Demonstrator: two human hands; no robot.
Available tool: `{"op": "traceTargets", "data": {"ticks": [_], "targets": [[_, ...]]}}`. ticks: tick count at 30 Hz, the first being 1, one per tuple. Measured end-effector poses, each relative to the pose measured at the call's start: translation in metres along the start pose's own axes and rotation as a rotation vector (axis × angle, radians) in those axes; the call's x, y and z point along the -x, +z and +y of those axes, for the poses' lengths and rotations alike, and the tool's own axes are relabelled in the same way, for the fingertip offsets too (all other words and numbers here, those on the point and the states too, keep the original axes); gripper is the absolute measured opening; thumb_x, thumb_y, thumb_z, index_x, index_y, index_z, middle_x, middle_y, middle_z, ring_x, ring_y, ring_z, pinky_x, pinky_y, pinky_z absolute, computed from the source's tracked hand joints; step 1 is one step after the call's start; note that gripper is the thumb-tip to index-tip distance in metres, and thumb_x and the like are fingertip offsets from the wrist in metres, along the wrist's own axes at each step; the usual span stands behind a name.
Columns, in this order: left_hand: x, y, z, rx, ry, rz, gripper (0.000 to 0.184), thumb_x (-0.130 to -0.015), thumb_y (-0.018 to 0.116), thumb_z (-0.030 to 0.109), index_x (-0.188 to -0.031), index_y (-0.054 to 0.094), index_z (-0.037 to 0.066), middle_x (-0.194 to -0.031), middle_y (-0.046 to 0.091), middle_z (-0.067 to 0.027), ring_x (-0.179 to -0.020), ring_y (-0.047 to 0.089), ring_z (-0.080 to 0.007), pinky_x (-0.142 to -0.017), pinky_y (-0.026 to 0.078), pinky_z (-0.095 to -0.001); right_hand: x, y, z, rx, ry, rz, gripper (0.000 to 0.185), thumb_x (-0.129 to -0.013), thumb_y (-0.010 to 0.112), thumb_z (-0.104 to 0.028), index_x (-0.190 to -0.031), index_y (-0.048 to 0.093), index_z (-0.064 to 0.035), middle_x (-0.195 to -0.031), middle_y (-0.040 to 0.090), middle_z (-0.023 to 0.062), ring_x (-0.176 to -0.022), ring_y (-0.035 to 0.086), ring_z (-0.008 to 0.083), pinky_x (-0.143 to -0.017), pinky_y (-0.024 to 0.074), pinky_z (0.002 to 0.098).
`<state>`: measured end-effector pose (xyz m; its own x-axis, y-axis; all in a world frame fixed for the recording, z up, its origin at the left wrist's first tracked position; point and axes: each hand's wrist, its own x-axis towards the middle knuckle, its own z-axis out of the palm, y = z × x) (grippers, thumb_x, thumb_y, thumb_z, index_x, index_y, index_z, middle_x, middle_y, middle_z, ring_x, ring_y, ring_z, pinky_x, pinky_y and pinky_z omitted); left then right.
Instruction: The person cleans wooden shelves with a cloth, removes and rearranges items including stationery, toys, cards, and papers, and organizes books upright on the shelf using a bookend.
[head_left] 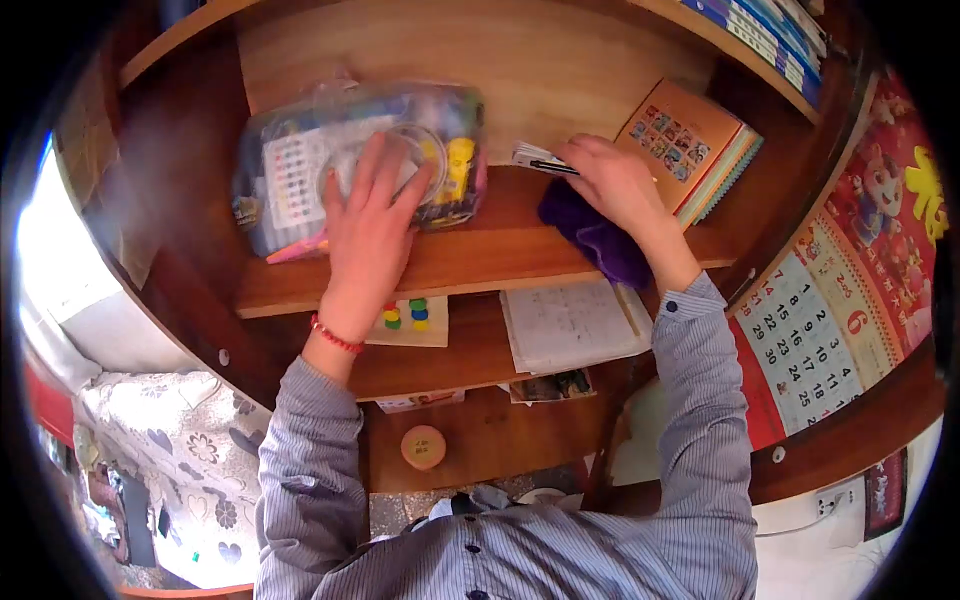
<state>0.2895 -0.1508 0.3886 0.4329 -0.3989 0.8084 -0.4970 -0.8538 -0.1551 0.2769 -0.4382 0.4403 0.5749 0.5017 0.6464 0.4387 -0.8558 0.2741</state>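
Pinstriped shirt, spread left hand on glossy rectangular plastic pouch.

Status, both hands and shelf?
Left hand spread on clear plastic pack. Right hand at white papers, black pen; grip unclear. Purple cloth near that hand, possibly in the way.

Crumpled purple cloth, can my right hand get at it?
Probably yes: the purple cloth lies beside your right hand, nothing visibly between, though that hand seems to hold a slim black item.

multicol. bag, prpl cloth, org. book, gry pinstriped shirt
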Motion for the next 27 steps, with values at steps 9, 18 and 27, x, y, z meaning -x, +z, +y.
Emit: {"op": "traceTargets", "data": {"ticks": [9,18,27], "targets": [[0.004,-0.005,-0.003,0.062,0.038,-0.016,0.054,-0.067,0.072,0.017,-0.119,0.054,0.018,-0.131,0.044,-0.0061,-0.132,0.03,-0.0271,-0.099,0.026,-0.0607,0.006,-0.012,-0.007,-0.037,-0.012,0.048,0.027,-0.077,0.061,-0.012,-0.105,0.059,-0.0095,-0.093,0.059,0.0085,-0.088,0.059,0.0299,-0.071,0.0494,0.0382],[0.008,-0.006,0.0,0.089,0.137,-0.018,0.048,-0.072,0.07,0.025,-0.116,0.055,0.012,-0.124,0.049,-0.0071,-0.128,0.034,-0.0285,-0.105,0.016,-0.061,0.046,-0.05,-0.032,-0.204,0.279,0.307,0.027,-0.082,0.06,-0.017,-0.104,0.058,-0.0023,-0.091,0.059,0.0181,-0.084,0.058,0.0362,-0.073,0.0473,0.0403],[0.01,-0.005,0.0,0.054,0.134,-0.051,0.048,-0.077,0.066,0.025,-0.121,0.052,0.012,-0.128,0.048,-0.0069,-0.13,0.032,-0.0285,-0.107,0.013,-0.0597,0.141,-0.079,-0.024,0.048,0.97,0.487,0.023,-0.083,0.057,-0.02,-0.09,0.061,0.0019,-0.085,0.061,0.0233,-0.082,0.059,0.0395,-0.072,0.0471,0.0445]]}}
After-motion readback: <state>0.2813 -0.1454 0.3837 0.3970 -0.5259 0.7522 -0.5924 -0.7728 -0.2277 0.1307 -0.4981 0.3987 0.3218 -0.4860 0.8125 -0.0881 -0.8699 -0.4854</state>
